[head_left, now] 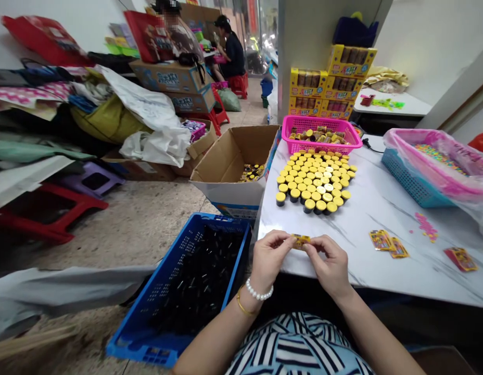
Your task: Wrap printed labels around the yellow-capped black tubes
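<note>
My left hand (270,256) and my right hand (328,261) pinch a small yellow printed label (301,240) between them, just over the front edge of the marbled table. The thumb and fingertips of each hand close on opposite ends of it. Beyond my hands stand many small black containers with yellow lids (318,179), packed close together. To the right lie loose printed labels (382,240) and a thicker stack of labels (461,259). Small pink pieces (426,227) are scattered between them.
A pink basket (354,143) of small containers sits behind the rows. At right is a blue basket (407,179) beside a plastic-lined pink one (397,136). Left of the table are an open carton (221,164) and a blue crate (179,245) of black pieces. Two people sit farther back.
</note>
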{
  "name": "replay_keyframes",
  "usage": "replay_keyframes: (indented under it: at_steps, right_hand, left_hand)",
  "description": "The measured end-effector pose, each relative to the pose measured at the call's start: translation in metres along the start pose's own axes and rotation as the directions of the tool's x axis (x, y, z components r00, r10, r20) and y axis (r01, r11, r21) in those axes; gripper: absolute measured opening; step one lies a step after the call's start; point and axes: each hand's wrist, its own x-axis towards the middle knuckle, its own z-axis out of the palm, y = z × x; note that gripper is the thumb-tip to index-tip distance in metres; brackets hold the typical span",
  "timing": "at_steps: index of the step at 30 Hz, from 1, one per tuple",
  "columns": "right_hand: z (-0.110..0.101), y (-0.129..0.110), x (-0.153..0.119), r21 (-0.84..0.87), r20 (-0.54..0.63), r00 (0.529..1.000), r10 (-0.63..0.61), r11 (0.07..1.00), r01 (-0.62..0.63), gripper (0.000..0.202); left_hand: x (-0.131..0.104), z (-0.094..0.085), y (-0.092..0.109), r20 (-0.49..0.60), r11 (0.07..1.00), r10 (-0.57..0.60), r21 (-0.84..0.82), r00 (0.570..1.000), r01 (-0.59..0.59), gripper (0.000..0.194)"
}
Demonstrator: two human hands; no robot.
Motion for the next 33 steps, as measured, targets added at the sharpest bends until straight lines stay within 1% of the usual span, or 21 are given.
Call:
replay_keyframes:
  at_steps: [2,3,7,9,11,12,14,16,17,19,20,22,23,24,25,27,29,30,31,33]
  right_hand:
    - [-0.002,-0.001,0.002,-0.034,0.001,1.0,-0.011,0.999,0.011,0.008]
    - [-0.003,-0.001,0.003,-0.05,0.003,1.0,-0.02,0.999,0.02,0.008]
    - [-0.006,0.0,0.006,-0.098,0.026,0.998,-0.048,0.994,0.051,0.008]
    - [-0.005,0.002,0.007,-0.106,0.039,0.999,-0.038,0.994,0.042,0.009]
    - [-0.003,0.003,0.008,-0.104,0.044,0.999,-0.013,0.994,0.018,0.01]
    - [-0.002,0.003,0.008,-0.101,0.045,0.999,0.0,0.995,0.004,0.01]
    - [-0.001,0.001,0.008,-0.095,0.052,0.998,0.016,0.995,-0.011,0.01]
    - [-0.003,-0.002,0.01,-0.087,0.08,0.997,0.008,0.996,-0.001,0.012]
    - [-0.005,-0.004,0.012,-0.08,0.113,0.994,-0.002,0.997,0.011,0.013]
    - [-0.016,-0.006,0.02,-0.067,0.186,0.982,-0.03,0.997,0.043,0.014]
    - [-0.024,-0.006,0.026,-0.076,0.198,0.979,-0.05,0.995,0.066,0.015]
    - [-0.042,-0.002,0.044,-0.17,0.154,0.983,-0.103,0.977,0.129,0.014]
    - [-0.051,0.002,0.054,-0.26,0.107,0.984,-0.144,0.951,0.168,0.013]
    - [-0.06,0.007,0.066,-0.373,0.071,0.979,-0.19,0.906,0.203,0.014]
    - [-0.067,0.014,0.077,-0.492,0.064,0.97,-0.233,0.838,0.234,0.018]
    - [-0.076,0.027,0.096,-0.69,0.114,0.954,-0.278,0.668,0.278,0.026]
    - [-0.078,0.037,0.108,-0.789,0.192,0.943,-0.272,0.528,0.313,0.027]
    - [-0.077,0.041,0.11,-0.806,0.225,0.938,-0.263,0.49,0.331,0.024]
    - [-0.075,0.044,0.111,-0.809,0.249,0.933,-0.261,0.473,0.349,0.02]
    - [-0.073,0.046,0.109,-0.792,0.275,0.924,-0.265,0.483,0.374,0.016]
  left_hand:
    - [0.001,0.0,0.0,0.043,0.999,-0.046,-0.002,0.998,0.046,0.018]
    - [0.002,0.0,0.001,0.052,0.999,-0.044,0.015,0.998,0.044,0.019]
    - [0.006,-0.001,0.007,0.039,0.991,0.054,0.121,0.998,-0.059,0.017]
    - [0.008,-0.001,0.008,0.036,0.987,0.086,0.13,0.996,-0.09,0.015]
    - [0.008,0.0,0.007,0.034,0.991,0.088,0.103,0.996,-0.091,0.014]
    - [0.008,0.001,0.005,0.031,0.994,0.065,0.081,0.997,-0.067,0.015]
    - [0.006,0.002,0.002,0.051,0.998,-0.038,0.046,0.998,0.036,0.02]
    - [0.003,0.002,0.0,0.082,0.988,-0.151,0.036,0.985,0.149,0.027]
    - [0.003,0.002,-0.001,0.102,0.983,-0.185,0.033,0.977,0.183,0.028]
    - [0.004,0.0,0.001,0.156,0.977,-0.211,0.009,0.965,0.212,0.027]
    - [0.007,0.0,0.004,0.184,0.974,-0.221,-0.016,0.958,0.228,0.027]
    - [0.016,0.001,0.013,0.246,0.952,-0.264,-0.086,0.932,0.293,0.028]
    - [0.023,0.003,0.019,0.273,0.934,-0.291,-0.126,0.917,0.334,0.03]
    - [0.031,0.006,0.027,0.298,0.914,-0.311,-0.166,0.903,0.369,0.031]
    - [0.041,0.011,0.034,0.325,0.898,-0.318,-0.198,0.891,0.393,0.032]
    - [0.062,0.024,0.049,0.394,0.884,-0.294,-0.235,0.871,0.405,0.035]
    - [0.083,0.039,0.059,0.459,0.878,-0.259,-0.254,0.85,0.405,0.038]
    - [0.092,0.046,0.062,0.484,0.872,-0.245,-0.269,0.84,0.409,0.038]
    - [0.1,0.053,0.062,0.501,0.861,-0.238,-0.287,0.832,0.419,0.038]
    - [0.113,0.062,0.057,0.519,0.825,-0.254,-0.324,0.816,0.463,0.036]
